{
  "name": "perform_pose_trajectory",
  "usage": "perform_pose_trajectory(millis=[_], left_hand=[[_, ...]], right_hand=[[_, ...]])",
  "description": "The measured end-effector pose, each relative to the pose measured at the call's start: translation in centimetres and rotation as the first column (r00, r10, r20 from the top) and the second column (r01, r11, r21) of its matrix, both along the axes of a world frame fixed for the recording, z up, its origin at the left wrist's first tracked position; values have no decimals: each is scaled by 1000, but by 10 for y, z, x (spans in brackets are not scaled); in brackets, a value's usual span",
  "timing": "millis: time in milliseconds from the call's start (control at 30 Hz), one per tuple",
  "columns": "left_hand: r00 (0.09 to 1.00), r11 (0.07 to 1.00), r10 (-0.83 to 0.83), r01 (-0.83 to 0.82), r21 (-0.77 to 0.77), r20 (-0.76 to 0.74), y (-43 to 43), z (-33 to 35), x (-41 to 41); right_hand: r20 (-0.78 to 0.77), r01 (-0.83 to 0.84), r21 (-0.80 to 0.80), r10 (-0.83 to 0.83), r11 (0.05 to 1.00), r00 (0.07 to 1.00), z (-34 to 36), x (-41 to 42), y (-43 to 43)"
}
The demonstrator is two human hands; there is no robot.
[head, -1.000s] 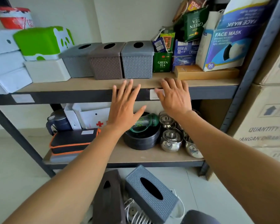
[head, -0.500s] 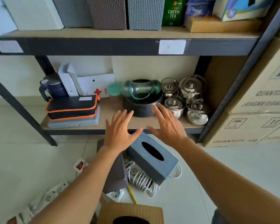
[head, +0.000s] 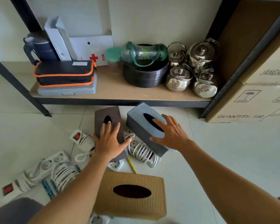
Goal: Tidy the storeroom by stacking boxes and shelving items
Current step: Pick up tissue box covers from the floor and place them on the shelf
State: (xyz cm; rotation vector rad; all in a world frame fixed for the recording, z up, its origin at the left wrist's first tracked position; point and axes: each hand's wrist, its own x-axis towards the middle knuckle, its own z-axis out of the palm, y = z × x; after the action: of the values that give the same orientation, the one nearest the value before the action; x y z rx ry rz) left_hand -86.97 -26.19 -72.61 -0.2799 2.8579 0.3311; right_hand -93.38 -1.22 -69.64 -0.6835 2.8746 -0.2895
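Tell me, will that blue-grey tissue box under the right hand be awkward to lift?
Probably not. The blue-grey tissue box looks like rigid moulded plastic, so it should keep its shape. No tissue shows in its dark opening, so it may be light. It sits tilted on coiled white cables, so a push could rock it.

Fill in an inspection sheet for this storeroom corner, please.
Surface: pale tiled floor; wooden shelf board above it.
Job's things: brown tissue box, grey tissue box and tan tissue box, all on the floor.
Clutter: yellow pencil between the boxes.
Grippers: left hand flat on the brown box; right hand spread on the grey box.
Cables: white power strips with coiled cords, beside the boxes.
Surroundings: steel kettles on the shelf; cardboard cartons at right.
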Motion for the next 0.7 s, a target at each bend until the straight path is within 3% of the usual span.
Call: perform_pose_trajectory(millis=[167,267,533,600,700], left_hand=[[1000,1000,-13,13,10,18,0,-6,3],[999,1000,-23,22,12,27,-1,-10,6],[997,994,-25,17,106,73,-7,-7,0],[1000,985,3,2,171,-27,-13,0,-5],[949,970,25,53,238,-314,-22,20,-16]], right_hand=[[115,15,170,-34,985,993,-26,1,11],[103,-1,208,-21,978,994,-35,3,16],[40,79,105,-83,991,996,-12,8,-5],[-24,63,69,-61,996,998,7,6,-14],[-86,38,32,-35,999,996,41,-1,-18]])
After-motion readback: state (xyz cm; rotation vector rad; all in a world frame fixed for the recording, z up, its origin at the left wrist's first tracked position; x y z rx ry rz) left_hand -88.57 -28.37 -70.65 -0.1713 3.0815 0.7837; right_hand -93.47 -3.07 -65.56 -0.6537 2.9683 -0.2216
